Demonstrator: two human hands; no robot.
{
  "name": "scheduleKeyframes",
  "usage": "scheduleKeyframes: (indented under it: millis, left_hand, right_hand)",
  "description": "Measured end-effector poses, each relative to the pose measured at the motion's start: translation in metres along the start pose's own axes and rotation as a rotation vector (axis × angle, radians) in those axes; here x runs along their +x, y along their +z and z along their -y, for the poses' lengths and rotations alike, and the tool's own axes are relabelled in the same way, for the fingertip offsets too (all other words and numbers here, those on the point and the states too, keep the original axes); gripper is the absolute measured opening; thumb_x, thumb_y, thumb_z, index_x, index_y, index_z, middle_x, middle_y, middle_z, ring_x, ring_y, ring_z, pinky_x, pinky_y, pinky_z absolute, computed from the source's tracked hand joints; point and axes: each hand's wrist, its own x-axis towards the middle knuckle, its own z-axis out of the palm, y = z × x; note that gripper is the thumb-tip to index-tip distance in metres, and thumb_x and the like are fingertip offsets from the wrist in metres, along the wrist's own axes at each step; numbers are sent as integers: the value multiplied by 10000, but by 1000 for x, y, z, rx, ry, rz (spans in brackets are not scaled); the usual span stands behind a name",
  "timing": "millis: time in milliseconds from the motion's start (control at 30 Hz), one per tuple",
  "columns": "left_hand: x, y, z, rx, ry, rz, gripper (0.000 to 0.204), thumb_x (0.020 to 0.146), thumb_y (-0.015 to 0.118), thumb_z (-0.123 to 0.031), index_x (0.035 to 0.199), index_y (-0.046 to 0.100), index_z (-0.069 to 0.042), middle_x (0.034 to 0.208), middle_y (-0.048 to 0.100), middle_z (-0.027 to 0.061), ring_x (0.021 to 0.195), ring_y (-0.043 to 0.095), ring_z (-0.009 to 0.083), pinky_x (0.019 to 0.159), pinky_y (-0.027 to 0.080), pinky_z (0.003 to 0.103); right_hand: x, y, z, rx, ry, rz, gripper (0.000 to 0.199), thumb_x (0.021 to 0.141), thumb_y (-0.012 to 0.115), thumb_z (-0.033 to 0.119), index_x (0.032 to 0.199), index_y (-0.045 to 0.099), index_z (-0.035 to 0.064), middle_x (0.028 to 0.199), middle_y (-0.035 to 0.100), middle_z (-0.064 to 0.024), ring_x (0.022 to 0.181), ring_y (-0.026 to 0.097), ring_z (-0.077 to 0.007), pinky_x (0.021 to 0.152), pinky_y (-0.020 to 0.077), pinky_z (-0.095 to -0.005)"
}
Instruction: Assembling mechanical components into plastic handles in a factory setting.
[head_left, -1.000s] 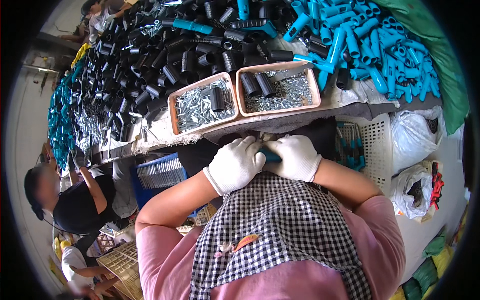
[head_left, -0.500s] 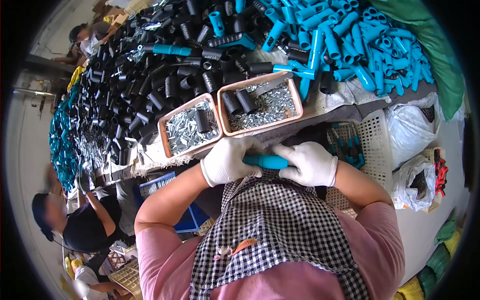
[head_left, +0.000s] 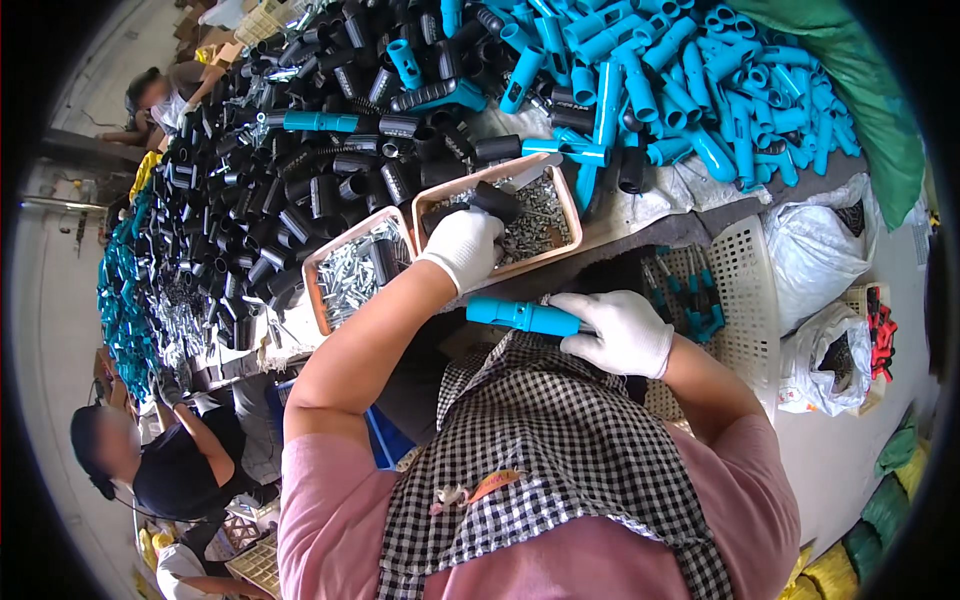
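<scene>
My right hand (head_left: 625, 332), in a white glove, is closed round the right end of a teal plastic tube-shaped handle (head_left: 525, 316) with a slot in its side. The handle lies crosswise in front of my checked apron. My gloved left hand (head_left: 463, 247) reaches over the near rim of the right pink tray (head_left: 540, 258), fingers curled down among the small metal parts. Its fingertips are hidden, so what they hold does not show. A black sleeve (head_left: 495, 202) lies just beyond the fingers, and another is partly covered by the hand.
A second pink tray (head_left: 322, 300) holds metal pins and a black sleeve (head_left: 384, 262). Black sleeves (head_left: 320, 195) heap at left; teal handles (head_left: 700, 90) pile at right. A white perforated basket (head_left: 745, 290) and white sacks (head_left: 815, 250) stand right. A co-worker (head_left: 190, 460) works at left.
My left hand has let go of the teal handle and moved forward into the right tray. My right hand still holds the handle, more of which now shows.
</scene>
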Motion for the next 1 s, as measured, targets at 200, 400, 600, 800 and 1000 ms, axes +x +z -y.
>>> scheduleKeyframes:
  millis: [200, 400, 600, 800, 1000]
  left_hand:
    - [-21, -18, 5, 18, 70, -198, 179, 851, 611, -245, 821, 740, -123, 782, 683, 146, 762, 667, 324, 700, 518, 449]
    - [-44, -18, 18, -91, 37, -335, 188, 849, 649, -253, 891, 740, -93, 831, 653, 141, 767, 638, 339, 704, 510, 434]
    - [-74, -37, -3, -426, -77, -341, 175, 748, 751, -120, 909, 745, -53, 875, 671, 134, 820, 670, 285, 750, 527, 350]
    - [-93, -42, -30, -198, 347, -420, 146, 692, 778, -203, 752, 713, -87, 784, 691, 56, 754, 665, 260, 726, 528, 365]
    - [-97, -28, -28, -156, 482, -457, 242, 675, 778, -246, 833, 708, -77, 957, 713, 54, 966, 675, 255, 814, 540, 365]
  right_hand:
    - [2, 0, 3, -63, 14, -59, 470, 788, 733, 275, 1194, 599, 80, 791, 692, -123, 716, 677, -321, 631, 531, -428]
    - [11, 7, 10, -170, 29, -129, 449, 789, 723, 276, 1184, 603, 98, 762, 685, -115, 694, 675, -318, 616, 528, -433]
    - [16, 12, 18, -250, 32, -140, 431, 811, 725, 326, 1161, 617, 100, 778, 677, -117, 686, 672, -314, 604, 527, -421]
    - [22, 16, 29, -286, -33, -159, 404, 776, 730, 285, 1113, 620, 93, 748, 674, -112, 677, 669, -314, 607, 527, -428]
    - [18, 17, 37, -144, -91, -217, 391, 747, 752, 271, 1068, 637, 78, 757, 668, -136, 680, 666, -325, 595, 519, -430]
